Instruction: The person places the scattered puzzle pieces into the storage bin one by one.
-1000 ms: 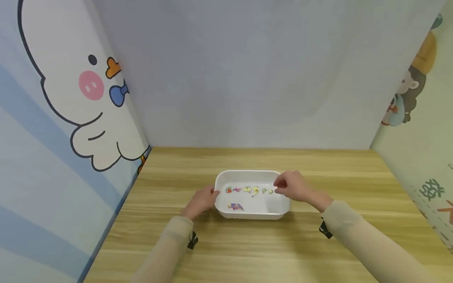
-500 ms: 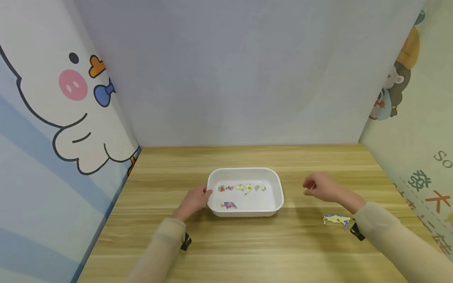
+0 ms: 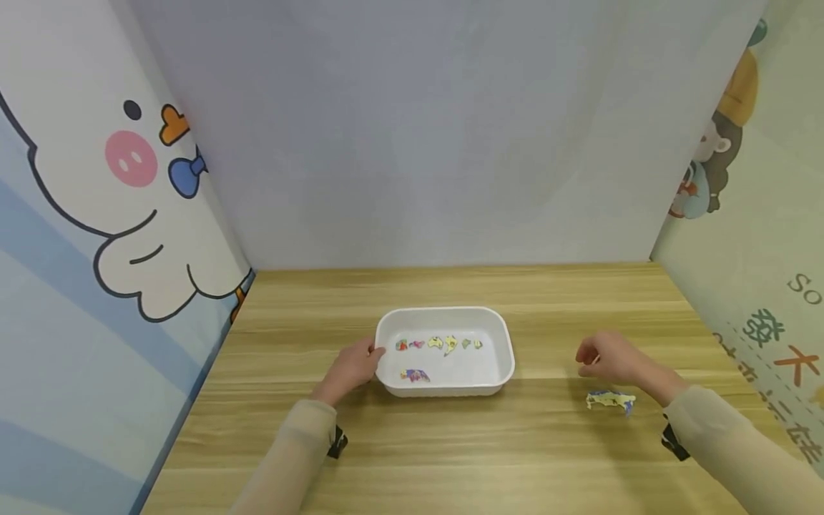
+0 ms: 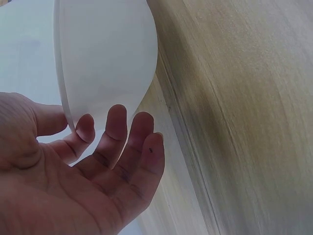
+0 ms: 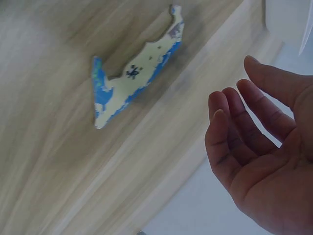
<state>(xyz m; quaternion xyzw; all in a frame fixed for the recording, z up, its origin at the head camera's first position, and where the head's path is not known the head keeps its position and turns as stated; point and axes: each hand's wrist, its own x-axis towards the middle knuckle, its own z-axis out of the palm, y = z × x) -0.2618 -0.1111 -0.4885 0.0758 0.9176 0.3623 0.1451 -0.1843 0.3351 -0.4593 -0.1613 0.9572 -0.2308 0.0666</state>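
Observation:
My left hand (image 3: 350, 368) pinches the left rim of a white plastic tray (image 3: 476, 368); in the left wrist view, thumb and index finger meet at the rim of the tray (image 4: 105, 58). Inside lie several small colourful cutouts, among them a pink one (image 3: 417, 344), a yellow one (image 3: 435, 342) and a larger purple one (image 3: 415, 375). To the tray's right, my right hand (image 3: 618, 356) hovers with loosely bent fingers and nothing in them. Just nearer to me lies a flat, irregular cream-and-blue piece (image 3: 605, 399). The right wrist view shows this piece (image 5: 142, 68) apart from the fingers.
The wood-grain table (image 3: 412, 458) carries the tray and the loose piece. A grey-white wall (image 3: 450, 143) rises behind it. Side panels with a cartoon duck (image 3: 167, 222) and printed characters (image 3: 762, 327) stand left and right.
My right hand has moved away from the tray's right side to above the loose cream-and-blue piece, which has come into view. My left hand keeps its hold on the rim.

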